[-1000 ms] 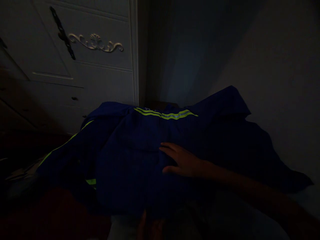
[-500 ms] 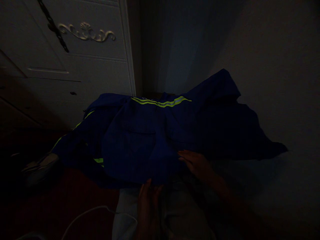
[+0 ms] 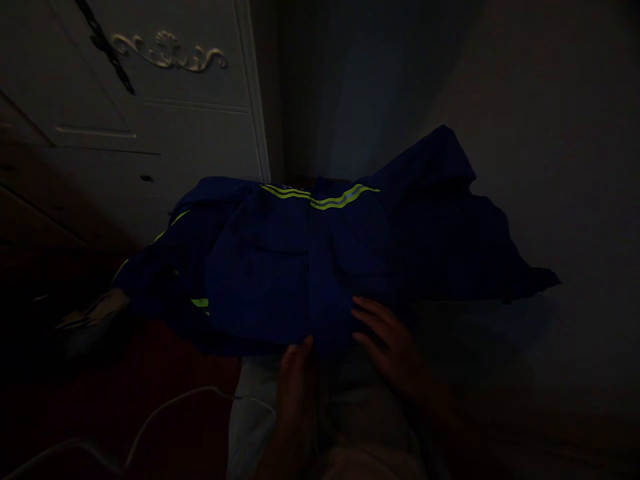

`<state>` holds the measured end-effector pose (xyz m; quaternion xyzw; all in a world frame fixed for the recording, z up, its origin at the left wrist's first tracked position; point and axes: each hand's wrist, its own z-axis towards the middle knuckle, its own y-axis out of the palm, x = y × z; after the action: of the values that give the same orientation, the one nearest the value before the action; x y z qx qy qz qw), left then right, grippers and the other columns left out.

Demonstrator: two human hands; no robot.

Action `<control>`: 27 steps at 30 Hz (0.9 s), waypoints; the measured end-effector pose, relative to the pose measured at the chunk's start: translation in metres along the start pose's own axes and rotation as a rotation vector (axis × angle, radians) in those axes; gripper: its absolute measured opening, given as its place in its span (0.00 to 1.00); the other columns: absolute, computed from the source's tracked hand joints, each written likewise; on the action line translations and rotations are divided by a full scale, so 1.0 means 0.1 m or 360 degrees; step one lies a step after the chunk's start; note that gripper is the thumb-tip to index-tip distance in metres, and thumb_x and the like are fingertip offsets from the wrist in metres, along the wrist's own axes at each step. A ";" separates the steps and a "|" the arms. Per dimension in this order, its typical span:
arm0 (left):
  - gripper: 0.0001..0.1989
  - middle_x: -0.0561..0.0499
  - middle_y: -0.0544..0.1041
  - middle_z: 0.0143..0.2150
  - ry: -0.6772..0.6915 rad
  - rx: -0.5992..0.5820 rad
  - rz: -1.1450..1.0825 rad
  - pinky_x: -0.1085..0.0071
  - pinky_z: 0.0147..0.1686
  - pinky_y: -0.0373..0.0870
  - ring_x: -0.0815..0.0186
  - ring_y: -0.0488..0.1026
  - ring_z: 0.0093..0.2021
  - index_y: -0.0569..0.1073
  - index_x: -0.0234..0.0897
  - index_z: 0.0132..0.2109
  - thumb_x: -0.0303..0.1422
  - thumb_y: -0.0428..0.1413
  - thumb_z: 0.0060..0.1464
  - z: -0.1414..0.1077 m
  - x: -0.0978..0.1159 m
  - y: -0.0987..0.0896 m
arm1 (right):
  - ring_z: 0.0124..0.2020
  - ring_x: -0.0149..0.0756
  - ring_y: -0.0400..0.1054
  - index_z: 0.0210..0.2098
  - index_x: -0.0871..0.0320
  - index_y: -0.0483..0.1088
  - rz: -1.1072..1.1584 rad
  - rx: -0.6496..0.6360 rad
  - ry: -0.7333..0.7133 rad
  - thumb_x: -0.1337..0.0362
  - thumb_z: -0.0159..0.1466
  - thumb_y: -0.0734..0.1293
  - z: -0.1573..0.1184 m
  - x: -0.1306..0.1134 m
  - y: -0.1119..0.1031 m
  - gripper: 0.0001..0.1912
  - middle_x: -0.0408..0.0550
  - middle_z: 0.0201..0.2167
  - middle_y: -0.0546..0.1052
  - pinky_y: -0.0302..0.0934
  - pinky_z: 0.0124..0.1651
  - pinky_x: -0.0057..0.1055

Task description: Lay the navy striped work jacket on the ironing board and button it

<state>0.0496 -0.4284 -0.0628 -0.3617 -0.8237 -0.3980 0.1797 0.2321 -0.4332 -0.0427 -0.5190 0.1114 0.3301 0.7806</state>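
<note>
A dark blue work jacket (image 3: 270, 280) with yellow-green reflective stripes lies spread across my lap, its front facing up. One sleeve reaches out to the right, and the striped part on the left hangs lower. My left hand (image 3: 295, 373) is at the jacket's near hem, its fingers and thumb closed on the edge by the middle opening. Over the lower right of the jacket, my right hand (image 3: 390, 343) has its fingers stretched and apart, the tips touching the cloth. Dim light hides the fine folds.
A white cabinet (image 3: 200, 140) with carved trim and a dark handle (image 3: 107, 50) stands at the upper left. A pale cable (image 3: 170, 399) crosses the dark red floor (image 3: 185, 440) at the lower left. A grey wall (image 3: 565, 167) is on the right.
My left hand has come up slightly, closing at the hem by the opening. The right hand's fingers have spread more. The jacket's front edges lie straighter, and the view has shifted a little.
</note>
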 end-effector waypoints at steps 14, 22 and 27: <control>0.23 0.53 0.75 0.25 -0.0094 -0.0172 -0.0115 0.66 0.40 0.74 0.65 0.77 0.31 0.66 0.35 0.24 0.40 0.73 0.32 -0.05 0.08 -0.02 | 0.51 0.40 0.73 0.48 0.52 0.76 0.0576 0.0085 0.0296 0.65 0.66 0.63 0.06 -0.21 0.32 0.14 0.47 0.49 0.79 0.66 0.56 0.40; 0.15 0.51 0.78 0.30 -0.0035 -0.0161 -0.0241 0.61 0.46 0.76 0.62 0.79 0.36 0.71 0.36 0.30 0.33 0.70 0.40 0.01 0.02 -0.02 | 0.26 0.32 0.70 0.30 0.58 0.76 0.1396 0.0748 0.1356 0.51 0.51 0.76 0.11 -0.14 0.26 0.17 0.41 0.26 0.78 0.66 0.32 0.29; 0.12 0.46 0.81 0.38 -0.0035 -0.0130 -0.0280 0.61 0.43 0.77 0.59 0.80 0.40 0.74 0.36 0.38 0.31 0.67 0.45 0.04 0.04 0.07 | 0.28 0.35 0.72 0.34 0.58 0.76 0.1784 0.0819 0.1459 0.54 0.46 0.79 0.17 -0.17 0.33 0.21 0.43 0.29 0.79 0.68 0.37 0.34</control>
<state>0.0524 -0.4202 -0.0592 -0.2992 -0.8373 -0.4416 0.1200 0.1960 -0.4172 -0.0508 -0.2718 0.7435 0.3920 0.4686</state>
